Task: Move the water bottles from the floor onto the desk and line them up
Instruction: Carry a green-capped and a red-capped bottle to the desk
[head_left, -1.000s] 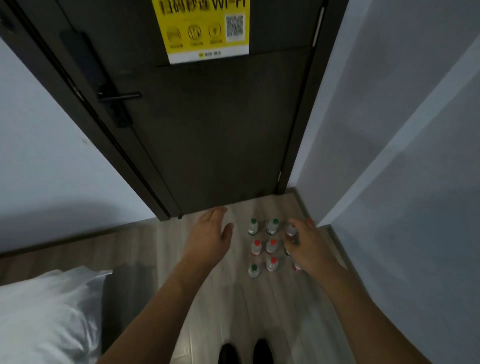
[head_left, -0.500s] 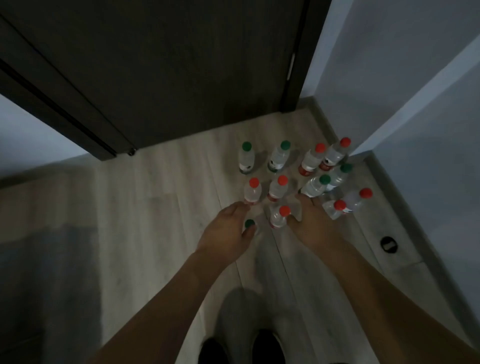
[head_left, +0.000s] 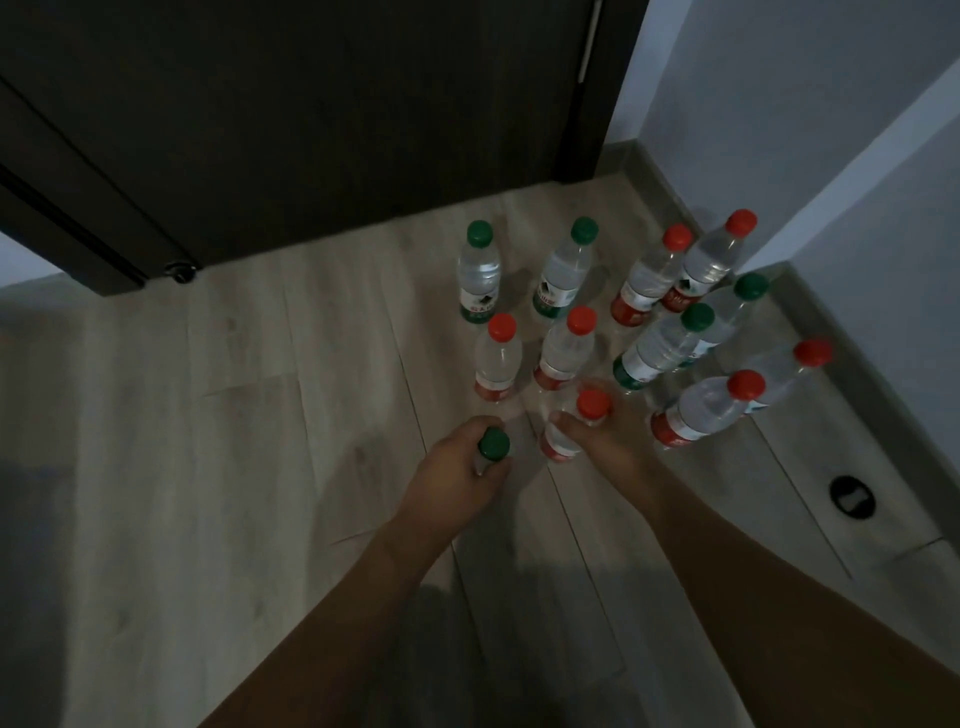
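Green-cap bottle (head_left: 492, 446): on the floor (head_left: 208, 467), neck inside the left hand's curled fingers.
Left hand (head_left: 460, 475): grasping that bottle below the cap.
Red-cap bottle (head_left: 571, 426): just right of it, gripped by the right hand (head_left: 608, 441).
Other bottles (head_left: 563, 348): standing beyond both hands, toward the door (head_left: 311, 104).

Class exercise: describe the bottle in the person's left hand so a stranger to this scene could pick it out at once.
Start at the dark door; bottles stand clustered on the floor before it. Nearest the camera, at the cluster's left edge, is the green-capped bottle. Only its cap shows above the left hand; the bottle beside it has a red cap.
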